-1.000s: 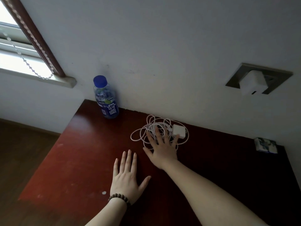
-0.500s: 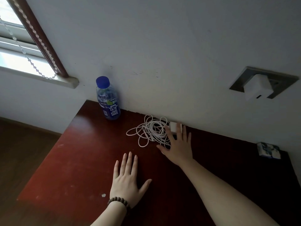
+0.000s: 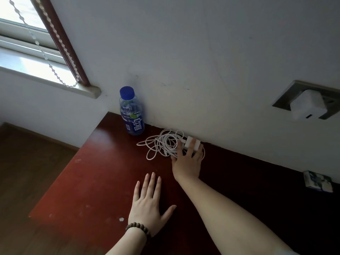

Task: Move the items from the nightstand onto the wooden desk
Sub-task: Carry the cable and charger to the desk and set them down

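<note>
Shifting toward the back edge, right hand [image 3: 187, 161] is pressing straight fingers on the charger [image 3: 192, 143], unclenched; placing is nearly done, and letting go comes next.

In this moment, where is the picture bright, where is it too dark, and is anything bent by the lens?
Head view: daylight overexposes the window; the right part of the table sinks into near black, so the small packet there is hard to read; the wide lens tilts the wall and the bottle; both hands look sharp.
</note>
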Demonstrator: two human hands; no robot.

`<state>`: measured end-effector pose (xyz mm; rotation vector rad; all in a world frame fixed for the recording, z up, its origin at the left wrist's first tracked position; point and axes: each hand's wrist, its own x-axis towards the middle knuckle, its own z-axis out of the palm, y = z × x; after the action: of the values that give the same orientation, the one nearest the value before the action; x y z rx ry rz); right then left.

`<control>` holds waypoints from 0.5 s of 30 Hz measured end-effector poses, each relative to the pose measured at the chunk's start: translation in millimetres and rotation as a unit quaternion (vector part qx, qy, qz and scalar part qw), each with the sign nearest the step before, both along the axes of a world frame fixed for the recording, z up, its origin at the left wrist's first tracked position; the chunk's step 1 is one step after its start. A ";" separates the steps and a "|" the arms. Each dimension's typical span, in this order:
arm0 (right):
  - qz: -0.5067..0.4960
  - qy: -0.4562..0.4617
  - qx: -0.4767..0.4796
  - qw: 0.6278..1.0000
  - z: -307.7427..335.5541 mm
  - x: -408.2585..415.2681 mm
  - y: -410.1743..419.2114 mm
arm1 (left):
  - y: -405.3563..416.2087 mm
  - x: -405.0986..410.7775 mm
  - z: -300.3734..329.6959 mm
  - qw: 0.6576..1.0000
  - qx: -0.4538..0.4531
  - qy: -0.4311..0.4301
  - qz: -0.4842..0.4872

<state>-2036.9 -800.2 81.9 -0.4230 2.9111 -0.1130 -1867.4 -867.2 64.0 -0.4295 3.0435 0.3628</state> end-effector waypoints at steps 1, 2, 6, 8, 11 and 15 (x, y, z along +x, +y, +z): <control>0.007 -0.003 0.003 1.000 2.1 -0.7 1.0 | -0.1 0.2 -0.3 1.000 0.004 -0.002 0.001; 0.016 -0.010 0.010 1.000 5.1 -2.0 2.4 | -0.6 0.4 -0.1 1.000 0.010 -0.007 0.002; 0.058 -0.040 0.035 0.997 28.9 -3.0 14.8 | -3.1 0.8 4.0 1.000 0.004 -0.027 -0.006; 0.088 -0.019 0.001 0.996 42.4 3.7 18.7 | -6.2 1.1 10.5 1.000 0.020 -0.010 0.003; 0.162 0.012 -0.102 0.981 59.9 26.4 13.1 | -16.8 8.7 32.1 0.995 0.049 0.049 0.073; 0.274 0.005 -0.171 0.947 73.0 72.1 -19.9 | -45.0 39.8 66.2 0.971 0.017 0.120 0.207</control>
<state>-1964.8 -820.0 155.0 -1.2648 2.6592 -0.5295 -1827.6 -912.3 130.3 -1.1009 3.1499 0.5168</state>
